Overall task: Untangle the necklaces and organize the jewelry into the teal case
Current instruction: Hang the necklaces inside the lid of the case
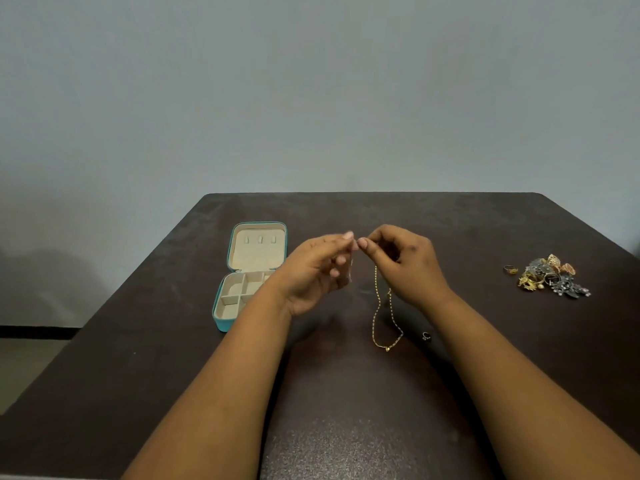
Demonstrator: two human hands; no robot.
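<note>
A thin gold necklace (378, 308) with a small pendant hangs in a loop from my raised hands above the dark table (346, 393). My left hand (317, 271) and my right hand (401, 263) meet fingertip to fingertip, both pinching the chain's upper ends. The teal case (221, 318) lies open to the left of my left hand, its cream lid flat at the back and its cream compartments in front. My left wrist hides the case's right side. The visible compartments hold nothing.
A heap of gold and silver jewelry (549, 277) lies at the table's right, with a single ring (510, 269) just left of it. A small dark ring (426, 336) rests near my right forearm. A plain grey wall stands behind the table.
</note>
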